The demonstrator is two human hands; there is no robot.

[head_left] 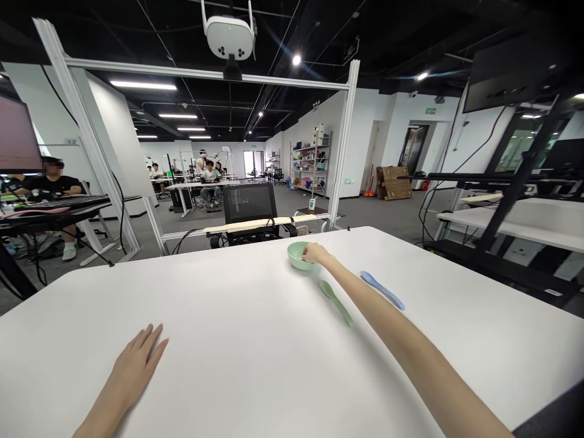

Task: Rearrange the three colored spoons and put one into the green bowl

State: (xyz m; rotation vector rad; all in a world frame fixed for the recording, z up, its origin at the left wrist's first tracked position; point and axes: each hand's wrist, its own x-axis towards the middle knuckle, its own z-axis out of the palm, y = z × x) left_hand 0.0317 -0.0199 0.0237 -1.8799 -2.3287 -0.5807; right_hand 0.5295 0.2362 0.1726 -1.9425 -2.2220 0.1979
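A light green bowl (pixel 297 261) stands upright near the far edge of the white table (pixel 219 340). My right hand (pixel 316 253) reaches out to it, with curled fingers closed over the bowl's right rim and fingertips on the inner side. Part of the rim is hidden behind that hand. A green spoon (pixel 336 303) lies on the table just left of my right forearm. On the other side of the forearm lies a blue spoon (pixel 382 289). My left hand (pixel 137 364) rests flat on the table at the left, fingers stretched out, holding nothing.
An aluminium frame (pixel 205 70) rises beyond the table, carrying a white device (pixel 229 38) at its top. Past the far edge is a black chair (pixel 250 207). A monitor (pixel 18 137) and a seated person (pixel 55 182) are at the left; a black stand (pixel 511 176) is at the right.
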